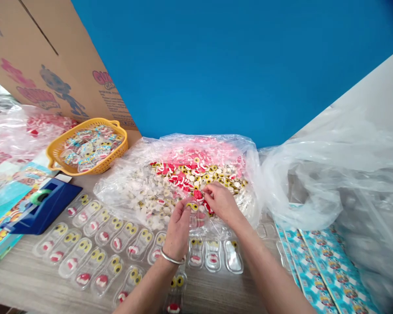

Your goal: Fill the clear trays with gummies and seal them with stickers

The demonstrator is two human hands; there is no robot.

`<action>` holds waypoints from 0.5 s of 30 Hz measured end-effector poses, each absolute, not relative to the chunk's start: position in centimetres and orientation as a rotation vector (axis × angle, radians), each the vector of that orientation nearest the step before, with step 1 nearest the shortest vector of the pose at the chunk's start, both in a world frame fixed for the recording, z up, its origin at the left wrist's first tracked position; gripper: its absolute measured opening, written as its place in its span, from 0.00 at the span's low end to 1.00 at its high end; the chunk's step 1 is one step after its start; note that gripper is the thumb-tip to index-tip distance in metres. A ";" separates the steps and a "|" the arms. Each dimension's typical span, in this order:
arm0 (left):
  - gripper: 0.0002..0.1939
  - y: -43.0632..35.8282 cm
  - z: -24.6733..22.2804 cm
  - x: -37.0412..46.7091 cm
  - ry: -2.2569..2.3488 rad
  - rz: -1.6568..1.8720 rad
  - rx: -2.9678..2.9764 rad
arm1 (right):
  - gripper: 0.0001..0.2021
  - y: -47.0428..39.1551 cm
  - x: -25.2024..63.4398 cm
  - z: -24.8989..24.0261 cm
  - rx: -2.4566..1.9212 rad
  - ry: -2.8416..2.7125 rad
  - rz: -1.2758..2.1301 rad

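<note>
My left hand [180, 226], with a silver bangle at the wrist, holds a clear plastic tray [194, 210] with yellow eye candies at its top. Just right of it, my right hand [220, 201] has its fingers pinched at a red candy [208, 205] over the open bag. The clear bag [127, 179] holds a heap of red-and-white teeth candies and yellow eye candies [212, 174]. Below it on the table, several clear trays [101, 279] lie in rows, most with two eyes and a teeth candy. One tray [233, 256] at the right end shows eyes only.
A yellow basket [118, 152] of filled packs stands at the left, near a blue tape dispenser [57, 205] and cardboard box [62, 56]. Printed blue sheets [334, 266] and plastic bags [373, 183] lie at the right. A blue panel [229, 69] rises behind.
</note>
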State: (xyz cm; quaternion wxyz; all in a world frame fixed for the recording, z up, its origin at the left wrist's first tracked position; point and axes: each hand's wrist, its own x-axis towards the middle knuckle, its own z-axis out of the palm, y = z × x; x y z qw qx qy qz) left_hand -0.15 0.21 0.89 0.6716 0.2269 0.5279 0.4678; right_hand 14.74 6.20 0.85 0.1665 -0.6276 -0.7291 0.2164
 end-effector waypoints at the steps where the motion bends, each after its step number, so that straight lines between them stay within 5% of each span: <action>1: 0.19 0.2 0.7 -0.3 1.191 1.061 0.513 | 0.05 6.1 14.2 0.8 -1.799 -2.088 0.608; 15: 0.19 0.3 0.2 -0.6 1.145 1.069 0.463 | 0.07 5.6 14.0 -0.7 -1.785 -1.952 0.695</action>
